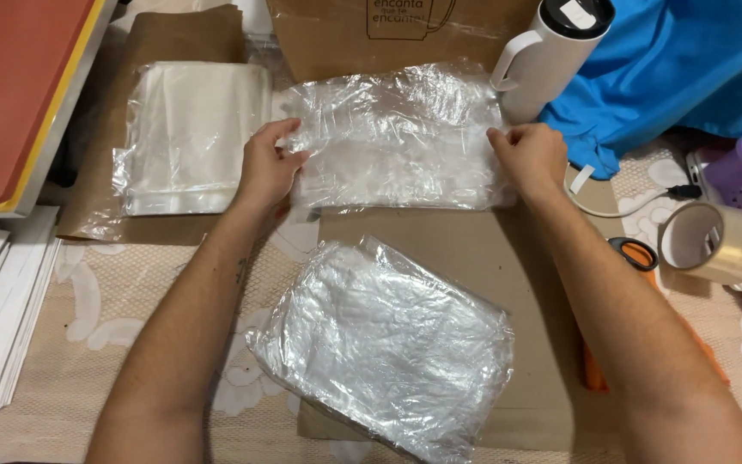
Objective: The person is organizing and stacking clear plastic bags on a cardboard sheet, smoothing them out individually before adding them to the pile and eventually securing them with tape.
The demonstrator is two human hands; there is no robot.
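Clear plastic bag [397,137] between both hands

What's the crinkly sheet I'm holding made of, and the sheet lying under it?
The crinkly sheet, pinched by the left hand and right hand, looks like thin clear plastic film: glossy, wrinkled, see-through. The flat brown sheet under it looks like matte kraft paper or thin cardboard.

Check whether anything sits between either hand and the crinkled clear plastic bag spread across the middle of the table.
Nothing visible does. The left hand grips the clear plastic bag at its left edge and the right hand pinches its right edge. The wrapped bundle lies nearer the person, apart from both hands.
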